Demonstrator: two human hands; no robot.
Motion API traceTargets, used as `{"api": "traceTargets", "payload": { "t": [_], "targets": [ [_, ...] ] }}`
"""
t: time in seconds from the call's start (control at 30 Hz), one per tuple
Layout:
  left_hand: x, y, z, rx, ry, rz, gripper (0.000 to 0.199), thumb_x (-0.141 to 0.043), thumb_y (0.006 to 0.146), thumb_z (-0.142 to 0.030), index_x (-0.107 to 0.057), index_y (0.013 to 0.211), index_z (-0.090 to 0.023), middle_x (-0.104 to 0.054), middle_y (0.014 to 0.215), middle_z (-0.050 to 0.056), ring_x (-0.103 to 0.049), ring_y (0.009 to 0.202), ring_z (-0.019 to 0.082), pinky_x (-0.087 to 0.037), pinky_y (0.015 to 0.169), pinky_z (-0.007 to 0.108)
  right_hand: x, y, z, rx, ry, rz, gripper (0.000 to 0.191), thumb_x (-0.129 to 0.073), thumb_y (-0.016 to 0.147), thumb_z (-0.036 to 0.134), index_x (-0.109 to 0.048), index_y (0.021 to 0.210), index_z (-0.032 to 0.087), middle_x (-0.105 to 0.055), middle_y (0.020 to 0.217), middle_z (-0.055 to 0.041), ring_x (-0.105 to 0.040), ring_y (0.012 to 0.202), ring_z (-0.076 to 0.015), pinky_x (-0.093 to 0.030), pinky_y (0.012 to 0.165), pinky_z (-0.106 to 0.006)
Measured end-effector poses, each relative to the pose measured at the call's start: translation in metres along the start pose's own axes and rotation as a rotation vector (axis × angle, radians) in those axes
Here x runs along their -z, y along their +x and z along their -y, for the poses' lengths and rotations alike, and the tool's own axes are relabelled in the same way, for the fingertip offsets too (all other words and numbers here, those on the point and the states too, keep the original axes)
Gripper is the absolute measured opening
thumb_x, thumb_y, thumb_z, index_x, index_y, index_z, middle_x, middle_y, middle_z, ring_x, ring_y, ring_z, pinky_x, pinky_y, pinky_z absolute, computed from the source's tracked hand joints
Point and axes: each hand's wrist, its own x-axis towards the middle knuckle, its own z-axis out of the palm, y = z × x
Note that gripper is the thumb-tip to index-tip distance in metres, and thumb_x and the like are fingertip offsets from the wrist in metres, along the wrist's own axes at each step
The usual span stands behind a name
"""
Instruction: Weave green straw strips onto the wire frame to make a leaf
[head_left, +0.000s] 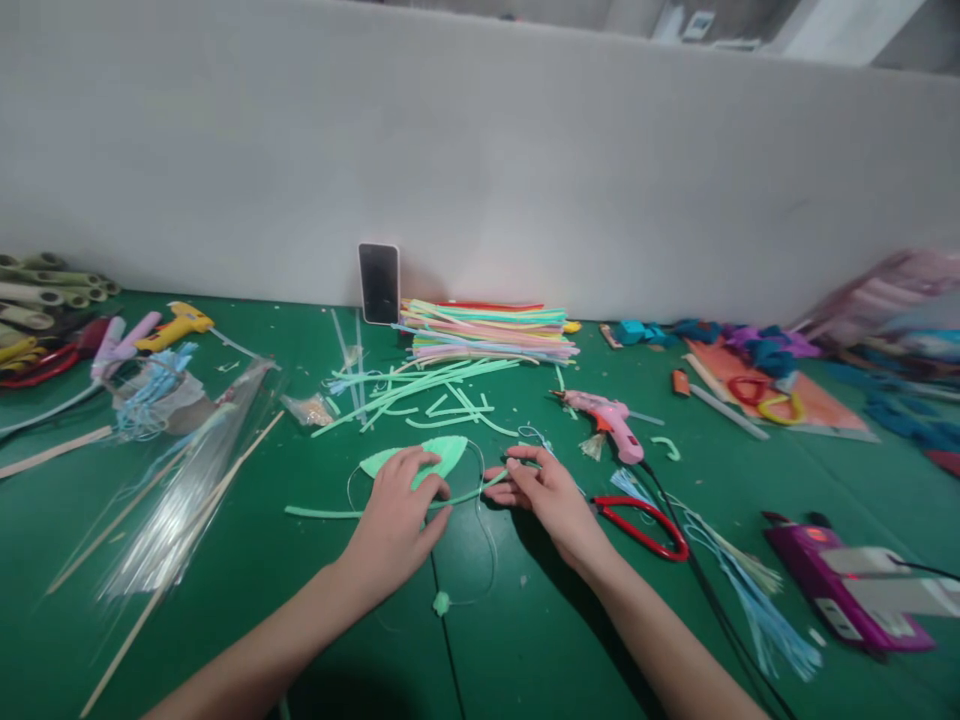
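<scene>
A light green pipe cleaner (322, 513) runs crosswise under my left hand (401, 510) and up to my right hand (544, 495). My left hand curls over its middle, its fingertips against a mint-green leaf-shaped piece (450, 455) made of the same fuzzy material. Between thumb and fingers, my right hand pinches the right end of the pipe cleaner. A thin clear cord (493, 560) loops from the leaf piece down to a small green flower-like piece (441, 603) on the table. The left fingers partly cover the leaf piece.
Behind lie loose green pipe cleaners (420, 385), a multicoloured bundle (487, 335) and an upright phone (379, 284). To the right are a pink glue gun (611, 418), red-handled pliers (645, 528) and a purple power strip (832, 590). Clear plastic sleeves (187, 500) and sticks lie left.
</scene>
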Motion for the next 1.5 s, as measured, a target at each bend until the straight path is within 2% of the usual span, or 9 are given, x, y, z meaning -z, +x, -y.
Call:
{"api": "traceTargets", "payload": {
  "t": [0.27,0.4,0.57,0.67,0.8,1.0,1.23,1.4,1.5],
  "targets": [
    [-0.004,0.005,-0.003,-0.062,0.162,-0.065,0.011,-0.050,0.091,-0.014,-0.058,0.084,-0.015,-0.056,0.119,0.016,-0.044,0.127,0.036,-0.042,0.103,0.056,-0.002,0.002,0.000,0.126,-0.098,-0.105,0.043,-0.071,0.076,0.047,-0.046,0.101,0.022,-0.069,0.092,-0.0033,-0.065,0.060,-0.0136,-0.053,0.052,-0.027],
    [-0.003,0.005,-0.004,-0.083,0.200,-0.088,0.011,-0.049,0.091,-0.014,-0.057,0.083,-0.015,-0.060,0.117,0.016,-0.049,0.125,0.035,-0.044,0.102,0.054,-0.003,-0.005,0.002,0.311,-0.343,-0.209,0.037,-0.069,0.078,0.046,-0.048,0.098,0.023,-0.054,0.067,0.0067,-0.052,0.053,-0.0113,-0.043,0.052,-0.024],
    [-0.002,0.005,-0.003,-0.106,0.222,-0.105,0.011,-0.048,0.091,-0.013,-0.058,0.085,-0.014,-0.063,0.116,0.018,-0.053,0.123,0.035,-0.045,0.102,0.054,-0.015,-0.021,-0.002,0.358,-0.900,0.079,0.034,-0.066,0.081,0.041,-0.048,0.104,0.023,-0.055,0.061,0.0071,-0.055,0.055,-0.0158,-0.036,0.053,-0.025],
    [0.001,0.005,-0.002,-0.114,0.241,-0.085,0.012,-0.047,0.091,-0.012,-0.057,0.087,-0.015,-0.065,0.117,0.017,-0.055,0.123,0.034,-0.044,0.102,0.056,-0.019,-0.025,-0.006,0.406,-1.125,0.131,0.027,-0.056,0.088,0.032,-0.048,0.111,0.021,-0.061,0.066,0.0035,-0.059,0.057,-0.0174,-0.032,0.052,-0.025],
    [0.008,0.002,-0.002,-0.116,0.265,-0.019,0.012,-0.045,0.091,-0.012,-0.057,0.090,-0.016,-0.065,0.120,0.016,-0.055,0.125,0.032,-0.041,0.105,0.058,-0.017,-0.021,-0.008,0.432,-1.131,0.109,0.022,-0.046,0.090,0.022,-0.047,0.112,0.020,-0.061,0.065,0.0033,-0.060,0.056,-0.0169,-0.031,0.052,-0.025],
    [0.015,-0.001,-0.001,-0.090,0.227,-0.018,0.012,-0.047,0.089,-0.011,-0.056,0.087,-0.017,-0.066,0.113,0.014,-0.058,0.118,0.030,-0.042,0.102,0.054,-0.016,-0.022,-0.008,0.443,-1.157,0.099,0.021,-0.044,0.091,0.023,-0.048,0.111,0.020,-0.060,0.063,0.0032,-0.060,0.055,-0.0180,-0.031,0.051,-0.025],
    [0.011,0.020,-0.022,-0.081,0.337,0.044,0.018,-0.054,0.092,-0.031,-0.063,0.100,-0.017,-0.059,0.117,0.014,-0.054,0.107,0.032,-0.046,0.090,0.049,-0.015,-0.023,-0.010,0.489,-1.155,0.135,0.021,-0.043,0.094,0.027,-0.047,0.113,0.019,-0.062,0.067,0.0025,-0.060,0.055,-0.0170,-0.031,0.051,-0.024],
    [0.000,0.045,-0.036,-0.054,0.418,0.101,0.012,-0.053,0.090,-0.017,-0.064,0.092,-0.014,-0.061,0.095,0.014,-0.055,0.090,0.031,-0.048,0.075,0.045,-0.014,-0.022,-0.009,0.489,-1.181,0.142,0.019,-0.041,0.094,0.025,-0.048,0.110,0.018,-0.061,0.064,0.0023,-0.059,0.052,-0.0171,-0.027,0.049,-0.024],
    [0.000,0.046,-0.036,-0.043,0.433,0.116,0.013,-0.052,0.089,-0.015,-0.064,0.086,-0.014,-0.061,0.086,0.013,-0.054,0.084,0.031,-0.047,0.070,0.044,-0.013,-0.022,-0.009,0.491,-1.199,0.144,0.019,-0.040,0.094,0.024,-0.049,0.110,0.019,-0.061,0.062,0.0023,-0.059,0.052,-0.0171,-0.026,0.049,-0.024]
  ]
}}
